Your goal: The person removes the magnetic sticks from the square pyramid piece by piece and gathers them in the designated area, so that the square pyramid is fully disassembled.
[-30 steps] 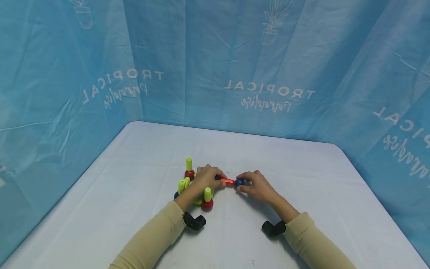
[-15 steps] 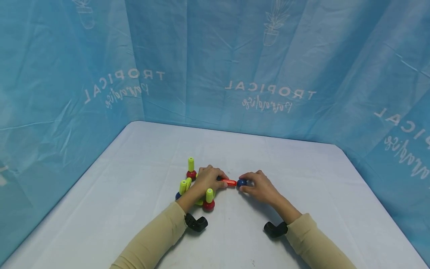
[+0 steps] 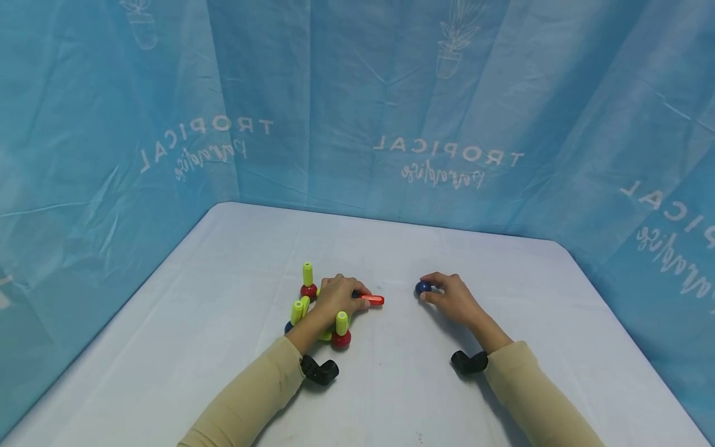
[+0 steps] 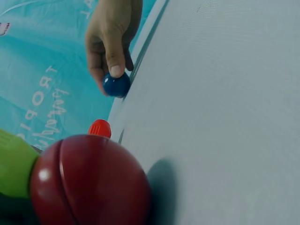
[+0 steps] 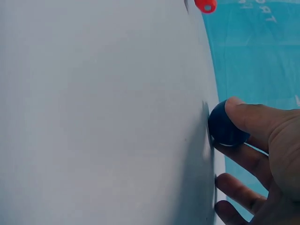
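Observation:
My right hand [image 3: 455, 300] pinches a dark blue ball [image 3: 422, 288] between thumb and fingers, at the table surface. In the right wrist view the thumb lies on the ball [image 5: 226, 124]. My left hand [image 3: 337, 299] pinches a short red stick [image 3: 375, 300], whose free end points right, apart from the ball. Some dark blue shows between the left fingers, mostly hidden. Beneath and around the left wrist stands a construction of yellow-green sticks [image 3: 308, 274] and balls, including a front red ball [image 3: 341, 339]. That red ball [image 4: 93, 183] looms large in the left wrist view.
A white-covered table [image 3: 413, 385] lies under everything. Blue printed curtains [image 3: 346, 112] hang behind it and at the sides. Black wrist-camera mounts [image 3: 319, 370] sit at both sleeve cuffs.
The blue ball has come off the end of the red stick. My right hand has carried it to the right and slightly away. My left hand and the construction have shifted slightly left.

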A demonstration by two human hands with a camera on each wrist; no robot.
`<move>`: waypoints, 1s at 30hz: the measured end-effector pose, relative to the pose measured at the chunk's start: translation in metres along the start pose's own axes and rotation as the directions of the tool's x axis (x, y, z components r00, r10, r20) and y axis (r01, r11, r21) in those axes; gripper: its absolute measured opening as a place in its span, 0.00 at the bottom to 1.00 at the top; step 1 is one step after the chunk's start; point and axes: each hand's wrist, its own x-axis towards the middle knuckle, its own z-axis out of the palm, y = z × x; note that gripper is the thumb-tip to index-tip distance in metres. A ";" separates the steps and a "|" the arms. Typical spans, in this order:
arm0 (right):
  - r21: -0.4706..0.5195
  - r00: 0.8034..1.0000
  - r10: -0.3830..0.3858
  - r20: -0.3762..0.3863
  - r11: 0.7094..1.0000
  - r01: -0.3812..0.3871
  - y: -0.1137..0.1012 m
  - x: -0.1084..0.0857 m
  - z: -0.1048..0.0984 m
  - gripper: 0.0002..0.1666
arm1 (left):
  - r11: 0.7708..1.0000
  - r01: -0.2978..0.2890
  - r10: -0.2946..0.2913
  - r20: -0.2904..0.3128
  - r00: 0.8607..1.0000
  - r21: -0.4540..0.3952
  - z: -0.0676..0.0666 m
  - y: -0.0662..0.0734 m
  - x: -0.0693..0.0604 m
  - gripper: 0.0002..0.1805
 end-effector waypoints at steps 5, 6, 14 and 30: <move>-0.035 0.999 0.026 -0.033 0.999 -0.027 -0.002 0.016 -0.001 0.24 | 1.000 0.008 -0.008 0.010 1.000 -0.015 0.001 -0.001 0.001 0.14; -0.037 0.999 0.035 -0.037 0.999 -0.036 -0.002 0.020 -0.001 0.25 | 1.000 0.008 -0.008 0.009 1.000 -0.016 0.001 -0.001 0.001 0.14; -0.021 0.991 0.119 -0.058 0.992 -0.121 0.003 0.051 0.003 0.26 | 1.000 -0.003 0.003 0.008 1.000 -0.019 0.001 -0.002 0.002 0.14; 0.009 0.977 0.192 -0.087 0.981 -0.192 0.005 0.078 0.007 0.28 | 1.000 -0.006 0.006 0.015 1.000 -0.025 0.000 -0.001 0.001 0.14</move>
